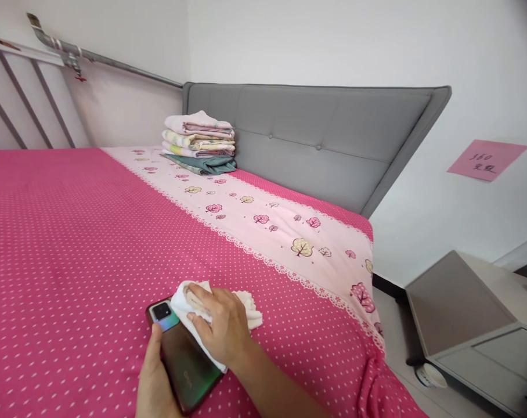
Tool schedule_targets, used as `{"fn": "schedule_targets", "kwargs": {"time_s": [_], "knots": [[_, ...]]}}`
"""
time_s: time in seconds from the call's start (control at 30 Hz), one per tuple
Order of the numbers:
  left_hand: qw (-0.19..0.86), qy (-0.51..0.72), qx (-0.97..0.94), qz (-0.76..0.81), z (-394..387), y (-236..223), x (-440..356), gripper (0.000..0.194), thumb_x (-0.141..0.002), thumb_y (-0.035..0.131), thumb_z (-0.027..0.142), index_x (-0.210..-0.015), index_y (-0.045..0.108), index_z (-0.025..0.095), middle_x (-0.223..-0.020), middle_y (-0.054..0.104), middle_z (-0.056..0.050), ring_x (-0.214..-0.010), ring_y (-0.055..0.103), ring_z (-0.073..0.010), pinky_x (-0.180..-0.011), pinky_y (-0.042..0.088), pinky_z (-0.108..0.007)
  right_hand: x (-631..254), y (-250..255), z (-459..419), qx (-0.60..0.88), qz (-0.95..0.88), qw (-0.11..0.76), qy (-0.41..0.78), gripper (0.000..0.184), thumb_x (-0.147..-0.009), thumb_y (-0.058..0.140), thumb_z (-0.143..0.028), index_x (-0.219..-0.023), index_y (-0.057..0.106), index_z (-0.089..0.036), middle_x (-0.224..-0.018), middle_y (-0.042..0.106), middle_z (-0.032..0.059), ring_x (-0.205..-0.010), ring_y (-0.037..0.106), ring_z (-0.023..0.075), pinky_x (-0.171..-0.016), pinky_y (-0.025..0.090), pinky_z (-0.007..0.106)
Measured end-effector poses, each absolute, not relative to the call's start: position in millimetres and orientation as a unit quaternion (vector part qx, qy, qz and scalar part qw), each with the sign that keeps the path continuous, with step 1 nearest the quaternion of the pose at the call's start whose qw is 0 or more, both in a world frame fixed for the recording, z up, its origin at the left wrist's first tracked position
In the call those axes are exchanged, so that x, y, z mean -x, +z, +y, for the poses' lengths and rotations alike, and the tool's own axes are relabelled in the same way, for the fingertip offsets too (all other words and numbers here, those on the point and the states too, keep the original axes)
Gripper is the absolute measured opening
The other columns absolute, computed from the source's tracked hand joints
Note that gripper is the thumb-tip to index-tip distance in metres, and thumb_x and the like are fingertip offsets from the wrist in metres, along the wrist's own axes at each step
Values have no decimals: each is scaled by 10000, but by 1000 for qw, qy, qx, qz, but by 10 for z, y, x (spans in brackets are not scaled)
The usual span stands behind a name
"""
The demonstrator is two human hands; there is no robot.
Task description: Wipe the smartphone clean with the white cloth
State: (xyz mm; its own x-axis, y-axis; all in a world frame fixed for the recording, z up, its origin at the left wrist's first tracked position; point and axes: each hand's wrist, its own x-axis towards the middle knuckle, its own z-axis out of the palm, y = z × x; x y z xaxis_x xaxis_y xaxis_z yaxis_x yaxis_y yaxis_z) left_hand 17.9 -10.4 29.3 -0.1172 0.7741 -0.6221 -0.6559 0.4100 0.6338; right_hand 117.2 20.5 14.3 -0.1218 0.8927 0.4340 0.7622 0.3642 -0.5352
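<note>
A smartphone (185, 363) lies back side up over the pink bed, its square camera block at the upper left corner and a greenish sheen on its case. My left hand (154, 377) grips it along the left edge, thumb on the back near the camera. Bunched under the fingers of my right hand (224, 325) is a white cloth (187, 299), pressed against the upper right part of the phone. Part of the cloth sticks out beyond the right hand. The phone's screen side is hidden.
A stack of folded fabrics (198, 142) sits by the grey padded headboard (298, 128). The pink dotted bedspread (93, 261) has a pale band with trees. At right stand a bedside cabinet (459, 307) and a pink paper note (487, 159) on the wall. A pipe (115, 67) runs along the left wall.
</note>
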Motion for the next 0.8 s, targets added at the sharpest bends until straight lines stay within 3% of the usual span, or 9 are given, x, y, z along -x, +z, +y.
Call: {"fn": "schedule_targets", "kwargs": {"time_s": [0.8], "knots": [[671,550,-37,496,-107,288,-173,403,-841,505,404,-1159,605,176,-781,716,-69,-571,655,-215,-537,545,-368,-1170,147,191,555,-742,364,98,491,-853,551,-354,-1330,434,-357,-976,625,20,-870,569,217,-779,455,347]]}}
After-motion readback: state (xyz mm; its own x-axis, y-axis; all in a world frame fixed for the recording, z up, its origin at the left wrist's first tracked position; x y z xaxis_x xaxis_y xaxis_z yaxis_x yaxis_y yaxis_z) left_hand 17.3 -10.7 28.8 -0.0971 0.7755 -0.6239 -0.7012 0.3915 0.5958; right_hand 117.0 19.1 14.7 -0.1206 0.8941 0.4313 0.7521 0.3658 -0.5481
